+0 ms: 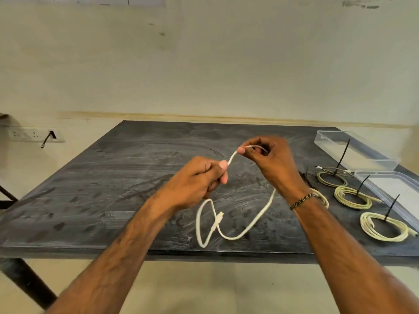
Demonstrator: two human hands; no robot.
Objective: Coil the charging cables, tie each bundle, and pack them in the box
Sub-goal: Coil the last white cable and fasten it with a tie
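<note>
Coiling is starting: the left hand point(199, 180) and right hand point(269, 162) each pinch the white cable point(249, 227) above the table point(113, 177) (three tied bundles lie right of it). Next, form even loops.

Both hands raised, left point(199, 180) fisted, right point(269, 159) seemingly pinching

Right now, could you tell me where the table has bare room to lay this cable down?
The table's left half is bare, from the left hand out to its left edge. The far middle, behind both hands, is free too. The right side is crowded: three tied coils beside the clear box and lid. The loose white cable fills the near centre.
</note>
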